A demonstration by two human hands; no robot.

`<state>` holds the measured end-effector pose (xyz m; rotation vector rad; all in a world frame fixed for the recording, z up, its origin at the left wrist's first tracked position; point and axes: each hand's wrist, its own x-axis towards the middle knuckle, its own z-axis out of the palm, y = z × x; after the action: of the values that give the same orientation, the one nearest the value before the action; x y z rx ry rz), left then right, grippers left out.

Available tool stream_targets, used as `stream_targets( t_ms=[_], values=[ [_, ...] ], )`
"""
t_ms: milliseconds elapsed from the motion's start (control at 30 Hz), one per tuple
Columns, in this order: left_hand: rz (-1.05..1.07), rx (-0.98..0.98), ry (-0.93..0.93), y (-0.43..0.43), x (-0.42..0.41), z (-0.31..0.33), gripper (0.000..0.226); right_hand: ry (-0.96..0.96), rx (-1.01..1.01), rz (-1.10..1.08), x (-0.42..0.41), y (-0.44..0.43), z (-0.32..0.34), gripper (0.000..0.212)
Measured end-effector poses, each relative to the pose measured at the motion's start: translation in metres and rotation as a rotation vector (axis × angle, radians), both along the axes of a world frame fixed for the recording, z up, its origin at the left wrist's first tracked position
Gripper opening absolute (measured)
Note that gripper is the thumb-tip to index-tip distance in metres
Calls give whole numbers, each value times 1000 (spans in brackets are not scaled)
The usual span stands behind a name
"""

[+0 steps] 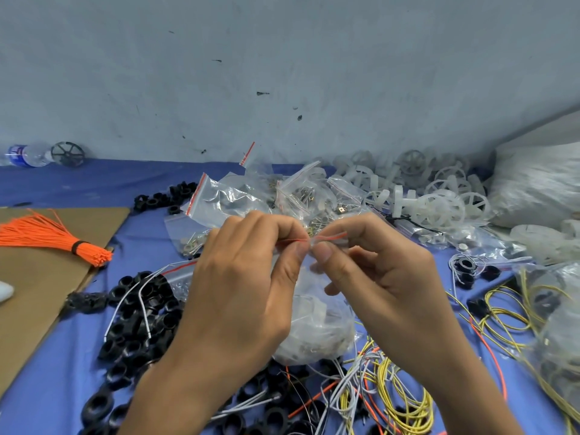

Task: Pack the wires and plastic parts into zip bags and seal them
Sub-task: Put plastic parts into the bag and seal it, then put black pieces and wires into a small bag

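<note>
Left hand (241,287) and right hand (373,277) are raised thumb to thumb, fingers (293,262) pinching the red seal strip (332,236) of a zip bag (317,334) that hangs below them, full of pale plastic parts. Black rings (138,312) lie left of the fingers, tangled wires (398,397) beneath, filled bags (226,199) beyond, all on the blue desk (47,387).

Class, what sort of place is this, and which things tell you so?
Likely a small workshop's packing bench: piles of white plastic wheels, black plastic rings and loose wires lie beside filled zip bags.
</note>
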<state>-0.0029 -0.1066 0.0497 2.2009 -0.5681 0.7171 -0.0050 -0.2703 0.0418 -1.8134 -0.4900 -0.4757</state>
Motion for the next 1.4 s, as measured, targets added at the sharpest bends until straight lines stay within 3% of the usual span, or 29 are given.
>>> stream_targets(
  t_ms=[633,1400],
  values=[
    [-4,-5,-29,4,1,1,11,-49,-46,-37,1,-4,-1,5],
    [77,60,-42,18,9,-1,5,-27,96,-97,7,-23,6,9]
  ],
)
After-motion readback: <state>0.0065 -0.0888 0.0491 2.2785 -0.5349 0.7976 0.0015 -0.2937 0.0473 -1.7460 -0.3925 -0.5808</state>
